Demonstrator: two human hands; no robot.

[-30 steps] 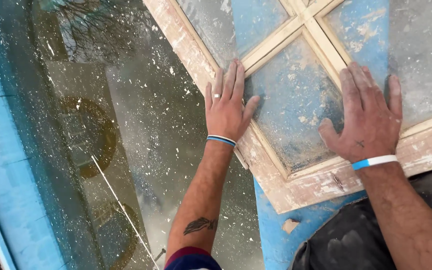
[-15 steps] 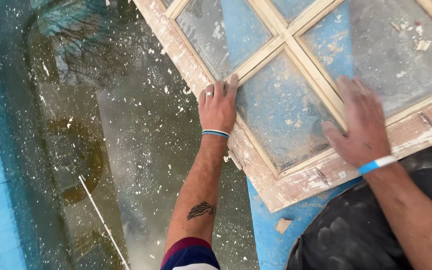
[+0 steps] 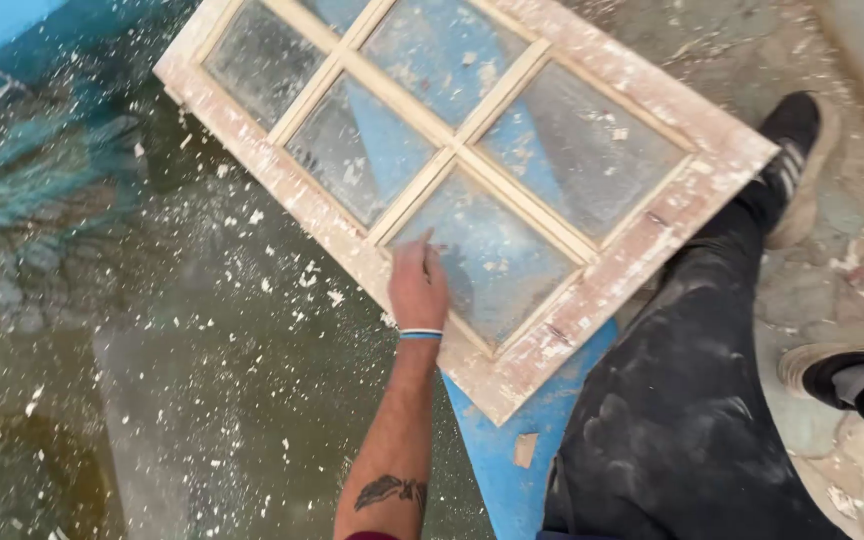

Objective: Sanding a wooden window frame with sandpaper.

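The left hand's fingers (image 3: 424,248) lie close together and fairly straight, tips set on the wooden bar and the edge of the nearest glass pane (image 3: 497,262); nothing is pinched or gripped. The left hand (image 3: 418,285) itself rests over the lower rail of the old window sash (image 3: 592,300), with a blue-and-white wristband (image 3: 420,334) just behind it and a dark tattoo (image 3: 392,490) further down the forearm. The right hand is out of view. The sash lies flat and askew, directly under the fingers, and stretches away up and to the right of them; its six panes are dusty and its pale frame is scraped and flaking. It rests partly on a glossy, paint-flecked table top (image 3: 182,380) and partly on a blue board (image 3: 502,470). To the right are dusty black trousers (image 3: 692,400) and a black shoe (image 3: 802,160).
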